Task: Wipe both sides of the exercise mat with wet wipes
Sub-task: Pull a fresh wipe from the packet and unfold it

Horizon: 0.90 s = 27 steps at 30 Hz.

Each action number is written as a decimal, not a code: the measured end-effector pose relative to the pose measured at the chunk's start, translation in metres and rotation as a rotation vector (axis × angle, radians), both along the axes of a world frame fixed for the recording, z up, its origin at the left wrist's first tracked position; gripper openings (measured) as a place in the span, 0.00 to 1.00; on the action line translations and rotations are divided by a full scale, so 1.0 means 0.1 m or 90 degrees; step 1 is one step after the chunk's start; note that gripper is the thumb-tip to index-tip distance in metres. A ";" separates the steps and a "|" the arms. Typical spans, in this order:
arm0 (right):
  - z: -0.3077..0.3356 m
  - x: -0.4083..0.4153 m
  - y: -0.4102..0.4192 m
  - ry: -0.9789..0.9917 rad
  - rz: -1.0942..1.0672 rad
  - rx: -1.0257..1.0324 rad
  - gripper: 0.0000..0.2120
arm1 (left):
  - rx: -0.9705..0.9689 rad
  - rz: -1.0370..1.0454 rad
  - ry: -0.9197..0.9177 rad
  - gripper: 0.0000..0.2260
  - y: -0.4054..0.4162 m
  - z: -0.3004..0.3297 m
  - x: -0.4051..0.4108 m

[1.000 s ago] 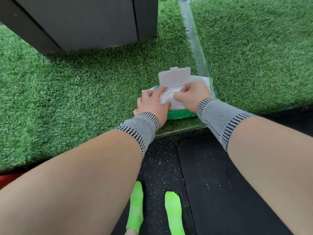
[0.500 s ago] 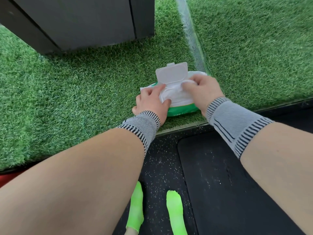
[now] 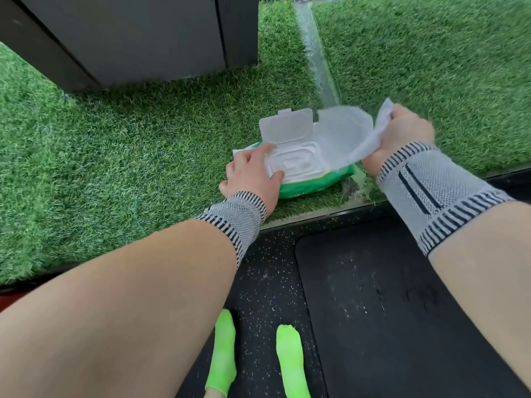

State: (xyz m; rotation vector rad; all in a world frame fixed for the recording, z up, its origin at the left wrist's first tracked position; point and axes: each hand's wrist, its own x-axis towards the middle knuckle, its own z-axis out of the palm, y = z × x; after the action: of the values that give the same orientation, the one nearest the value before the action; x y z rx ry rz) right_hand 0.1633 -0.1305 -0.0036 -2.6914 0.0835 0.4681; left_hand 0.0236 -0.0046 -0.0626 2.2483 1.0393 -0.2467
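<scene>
A green pack of wet wipes lies on the artificial grass, its white flip lid standing open. My left hand rests on the pack's left end, fingers spread over the white opening frame and holding it down. My right hand grips a white wet wipe, which stretches from the pack's right side up to my fist. The black exercise mat lies on the dark speckled floor in the lower right, under my right forearm.
Green artificial turf covers the ground ahead, with a pale seam running away from me. A dark grey cabinet stands at the upper left. My two feet in bright green socks stand on the speckled floor beside the mat.
My right hand has pulled a wipe out of the pack and moved to the right and up with it. The left hand stays on the pack.
</scene>
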 end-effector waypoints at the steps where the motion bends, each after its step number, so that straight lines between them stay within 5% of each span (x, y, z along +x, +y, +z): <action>1: -0.01 -0.04 -0.01 0.026 -0.023 0.069 0.18 | -0.014 0.036 -0.024 0.22 -0.01 0.00 -0.01; 4: 0.00 -0.17 0.01 0.242 -0.130 0.392 0.27 | -0.090 0.175 -0.143 0.22 0.02 0.06 0.00; 6: -0.01 -0.25 0.03 0.263 -0.135 0.441 0.24 | -0.064 0.116 -0.176 0.29 0.09 0.16 0.07; 11: 0.00 -0.35 0.06 0.168 0.298 0.096 0.24 | 0.225 -0.394 0.052 0.30 0.13 0.30 0.06; 14: -0.05 -0.40 0.08 0.178 0.526 -0.158 0.27 | 0.218 -0.457 0.178 0.37 0.01 0.15 -0.13; 17: -0.11 -0.37 0.15 0.170 0.603 -0.255 0.30 | 0.209 -0.452 0.224 0.39 -0.03 0.10 -0.11; 23: -0.23 -0.32 0.26 0.209 0.668 -0.308 0.34 | 0.221 -0.479 0.315 0.39 -0.07 0.15 0.01; 27: 0.04 -0.35 0.13 0.222 0.385 -0.009 0.22 | 0.159 -0.472 0.413 0.37 -0.07 0.36 0.21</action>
State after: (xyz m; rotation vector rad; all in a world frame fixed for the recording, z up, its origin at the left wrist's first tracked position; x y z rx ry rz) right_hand 0.1283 -0.1176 0.0001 -2.5798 -0.6441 1.1119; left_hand 0.0442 -0.0113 -0.0267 2.7809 0.4737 -1.2826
